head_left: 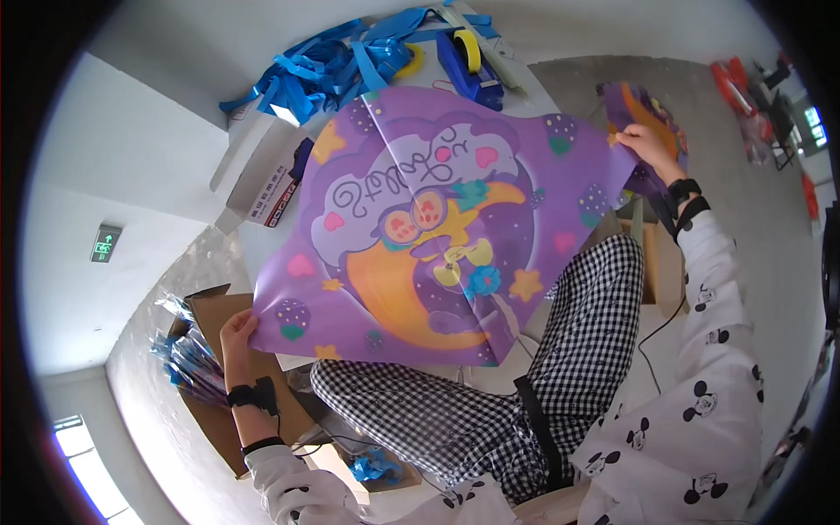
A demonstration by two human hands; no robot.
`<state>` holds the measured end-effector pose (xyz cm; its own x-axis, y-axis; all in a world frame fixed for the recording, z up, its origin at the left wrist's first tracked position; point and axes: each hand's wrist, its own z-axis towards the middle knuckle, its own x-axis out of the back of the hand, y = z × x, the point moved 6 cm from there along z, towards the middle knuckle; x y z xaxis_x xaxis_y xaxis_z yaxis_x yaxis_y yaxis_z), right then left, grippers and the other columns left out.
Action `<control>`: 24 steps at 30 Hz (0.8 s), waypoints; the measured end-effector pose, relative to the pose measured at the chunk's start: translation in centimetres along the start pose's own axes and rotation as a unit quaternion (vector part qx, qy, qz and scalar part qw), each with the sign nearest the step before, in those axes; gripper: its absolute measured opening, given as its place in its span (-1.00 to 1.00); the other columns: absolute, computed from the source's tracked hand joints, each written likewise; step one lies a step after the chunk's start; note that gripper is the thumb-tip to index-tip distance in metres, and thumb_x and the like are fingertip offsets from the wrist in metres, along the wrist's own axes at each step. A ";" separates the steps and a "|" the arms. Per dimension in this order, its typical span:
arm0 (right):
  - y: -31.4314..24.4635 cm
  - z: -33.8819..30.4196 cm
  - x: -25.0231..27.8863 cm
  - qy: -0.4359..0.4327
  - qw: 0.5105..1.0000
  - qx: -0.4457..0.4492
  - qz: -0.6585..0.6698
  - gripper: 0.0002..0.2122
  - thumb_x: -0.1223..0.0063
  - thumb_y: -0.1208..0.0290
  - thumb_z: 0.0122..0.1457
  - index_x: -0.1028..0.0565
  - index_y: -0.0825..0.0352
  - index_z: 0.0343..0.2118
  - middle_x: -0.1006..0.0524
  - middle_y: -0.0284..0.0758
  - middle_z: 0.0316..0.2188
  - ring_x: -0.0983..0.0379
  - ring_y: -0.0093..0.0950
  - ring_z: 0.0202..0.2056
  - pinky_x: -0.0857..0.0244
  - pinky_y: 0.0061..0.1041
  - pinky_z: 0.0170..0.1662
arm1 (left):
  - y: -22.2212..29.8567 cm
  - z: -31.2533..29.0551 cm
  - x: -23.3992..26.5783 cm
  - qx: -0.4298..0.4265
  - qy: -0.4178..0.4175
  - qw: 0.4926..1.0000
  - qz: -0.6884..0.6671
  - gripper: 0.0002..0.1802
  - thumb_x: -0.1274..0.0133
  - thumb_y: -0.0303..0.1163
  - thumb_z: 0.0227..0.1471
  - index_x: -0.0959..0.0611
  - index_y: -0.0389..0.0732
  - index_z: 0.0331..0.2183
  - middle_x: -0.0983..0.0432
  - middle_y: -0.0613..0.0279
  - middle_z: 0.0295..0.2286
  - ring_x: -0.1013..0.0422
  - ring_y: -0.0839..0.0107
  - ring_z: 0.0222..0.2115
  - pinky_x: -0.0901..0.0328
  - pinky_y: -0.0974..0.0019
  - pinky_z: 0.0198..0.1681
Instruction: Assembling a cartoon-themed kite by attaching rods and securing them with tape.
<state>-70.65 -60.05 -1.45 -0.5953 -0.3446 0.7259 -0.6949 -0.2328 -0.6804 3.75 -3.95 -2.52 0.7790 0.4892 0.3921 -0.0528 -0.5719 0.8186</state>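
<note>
A large purple printed sheet, with a crescent moon, stars, strawberries and hearts on it, is spread out over my lap and the near side of the table. My left hand pinches its lower left corner. At its upper right corner, my right hand grips the edge with arm stretched out. The sheet is pulled fairly taut between both hands, with a crease running down its middle. Behind my right hand hangs another purple and orange printed piece, partly hidden.
On the white table beyond the sheet lie a heap of blue ribbon and a blue tape dispenser with yellow tape. A small box sits at the left. By my left arm stands a cardboard box beside plastic-wrapped packets.
</note>
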 end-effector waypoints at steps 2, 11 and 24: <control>-1.3 -0.7 -0.1 0.013 0.999 -0.026 -0.040 -0.74 -0.13 0.24 0.11 -0.52 0.39 -0.50 -0.50 -0.30 -0.59 -0.39 -0.46 -0.51 -0.27 -0.44 -0.36 | 0.1 0.3 0.3 -0.011 0.001 1.000 0.022 -0.71 -0.14 -0.49 0.06 -0.61 -0.35 -0.14 -0.58 0.27 -0.33 -0.47 0.56 -0.35 -0.33 0.53 -0.22; -3.5 -0.5 -2.2 0.091 0.963 -0.073 -0.244 -0.77 -0.10 0.31 0.12 -0.51 0.39 -0.28 -0.54 -0.11 -0.32 -0.49 -0.16 -0.20 -0.34 -0.27 -0.15 | 5.4 -2.0 -8.5 -0.230 0.356 0.753 0.503 -0.46 -0.18 -0.46 -0.07 -0.46 -0.32 -0.01 -0.47 0.01 -0.11 -0.41 0.13 -0.10 -0.26 0.13 0.02; -15.8 -14.7 -19.7 -0.083 0.891 0.349 -0.279 -0.43 -0.06 0.15 0.17 -0.24 0.24 0.21 -0.27 -0.28 0.21 -0.12 -0.32 0.25 -0.05 -0.27 0.25 | 5.3 -13.5 -34.5 -0.237 0.028 0.876 0.418 -0.12 0.03 0.05 0.13 -0.10 -0.33 0.24 -0.03 -0.03 0.25 0.12 0.09 0.30 0.18 -0.12 0.30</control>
<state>-53.88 -36.21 -3.50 -0.1265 -0.1141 0.9854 -0.4091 -0.8990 -0.1566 -31.87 -14.97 -6.04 0.3130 0.0678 0.9473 -0.8549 -0.4144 0.3121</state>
